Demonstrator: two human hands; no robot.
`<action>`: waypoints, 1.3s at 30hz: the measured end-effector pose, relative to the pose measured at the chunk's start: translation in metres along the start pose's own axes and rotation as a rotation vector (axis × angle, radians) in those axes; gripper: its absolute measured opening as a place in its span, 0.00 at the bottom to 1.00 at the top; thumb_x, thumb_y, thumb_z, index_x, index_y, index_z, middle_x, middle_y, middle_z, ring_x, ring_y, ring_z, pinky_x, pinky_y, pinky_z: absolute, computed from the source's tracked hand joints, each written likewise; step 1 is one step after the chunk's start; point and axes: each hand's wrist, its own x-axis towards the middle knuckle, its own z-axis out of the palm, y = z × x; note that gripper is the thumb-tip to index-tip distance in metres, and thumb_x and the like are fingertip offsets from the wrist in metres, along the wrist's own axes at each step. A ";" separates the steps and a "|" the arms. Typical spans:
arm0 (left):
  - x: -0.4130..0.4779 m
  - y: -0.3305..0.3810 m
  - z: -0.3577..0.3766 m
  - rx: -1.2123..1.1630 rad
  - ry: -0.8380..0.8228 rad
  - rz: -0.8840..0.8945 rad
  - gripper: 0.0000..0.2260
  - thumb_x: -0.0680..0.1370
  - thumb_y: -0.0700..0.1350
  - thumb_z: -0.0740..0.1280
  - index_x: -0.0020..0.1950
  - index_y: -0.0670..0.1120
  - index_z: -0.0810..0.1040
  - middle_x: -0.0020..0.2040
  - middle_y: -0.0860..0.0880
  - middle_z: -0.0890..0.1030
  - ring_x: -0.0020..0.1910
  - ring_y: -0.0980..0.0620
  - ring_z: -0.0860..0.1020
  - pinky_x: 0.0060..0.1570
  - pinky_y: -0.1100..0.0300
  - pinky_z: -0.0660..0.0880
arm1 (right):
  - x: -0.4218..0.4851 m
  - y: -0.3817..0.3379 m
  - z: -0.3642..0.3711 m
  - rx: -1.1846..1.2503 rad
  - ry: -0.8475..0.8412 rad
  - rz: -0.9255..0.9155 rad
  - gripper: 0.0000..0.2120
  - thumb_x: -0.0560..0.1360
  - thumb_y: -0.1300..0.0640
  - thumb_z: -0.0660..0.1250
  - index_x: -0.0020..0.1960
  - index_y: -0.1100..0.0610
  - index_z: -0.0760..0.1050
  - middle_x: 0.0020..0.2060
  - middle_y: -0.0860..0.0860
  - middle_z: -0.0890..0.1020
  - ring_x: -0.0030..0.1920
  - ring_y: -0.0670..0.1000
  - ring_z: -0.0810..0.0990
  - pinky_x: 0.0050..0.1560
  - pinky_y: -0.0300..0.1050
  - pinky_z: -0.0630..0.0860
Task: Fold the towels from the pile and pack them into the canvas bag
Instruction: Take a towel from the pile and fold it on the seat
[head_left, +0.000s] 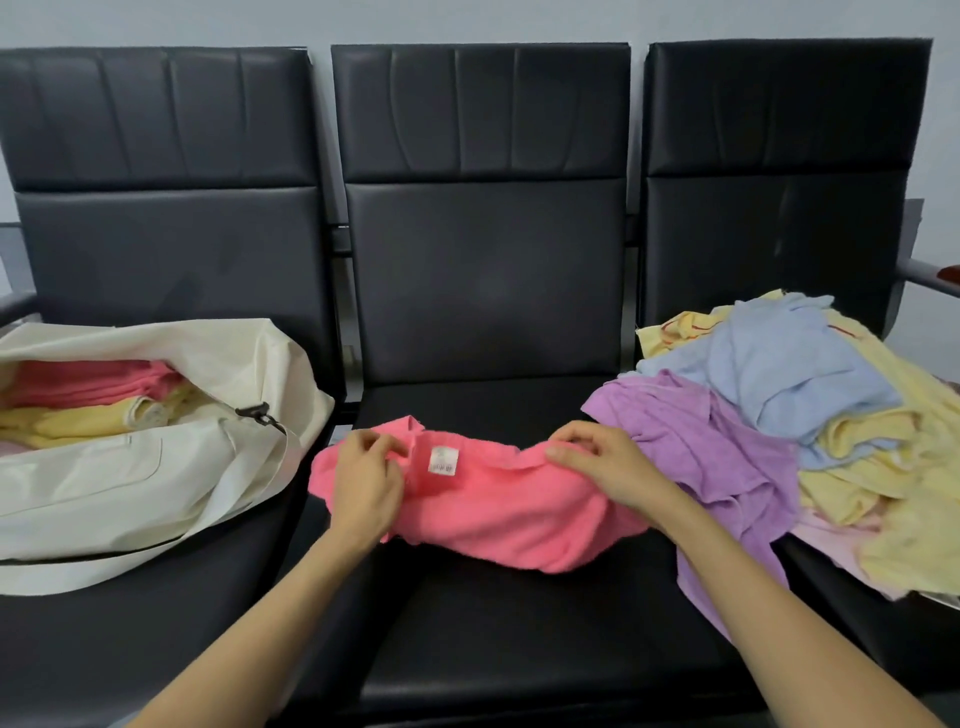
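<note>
Three black seats (493, 649) stood in a row. On the left one lay the bag (130, 483), mouth open, with folded towels (93, 387) in pink and yellow inside. The pile (810, 415), unfolded, covered the right seat. A crumpled pink towel (509, 514) lay on the middle seat. The left hand (363, 483) and right hand (602, 467) each pinched its far edge, either side of the label (443, 461). The step seemed to be spreading it for folding. Next, the edge likely needed pulling taut and laying flat.
</note>
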 end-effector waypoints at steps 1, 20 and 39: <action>-0.009 0.005 0.001 -0.091 -0.049 0.072 0.13 0.74 0.44 0.59 0.54 0.43 0.79 0.54 0.51 0.71 0.57 0.58 0.71 0.64 0.56 0.67 | -0.003 -0.005 0.004 0.001 -0.076 -0.027 0.02 0.75 0.57 0.70 0.47 0.54 0.82 0.43 0.43 0.83 0.45 0.36 0.79 0.50 0.29 0.71; -0.034 -0.003 -0.008 0.526 -0.758 0.083 0.34 0.68 0.67 0.69 0.70 0.55 0.67 0.64 0.54 0.75 0.59 0.51 0.76 0.57 0.58 0.72 | 0.006 0.022 0.063 -0.933 -0.480 -0.193 0.20 0.77 0.44 0.64 0.65 0.52 0.72 0.73 0.52 0.58 0.73 0.56 0.56 0.71 0.51 0.60; -0.035 -0.012 0.002 0.436 -0.702 0.196 0.15 0.65 0.64 0.62 0.33 0.55 0.63 0.44 0.51 0.69 0.50 0.48 0.70 0.48 0.56 0.69 | 0.007 0.033 0.065 -0.795 -0.425 -0.434 0.13 0.68 0.45 0.69 0.42 0.55 0.72 0.54 0.47 0.73 0.57 0.48 0.69 0.57 0.42 0.69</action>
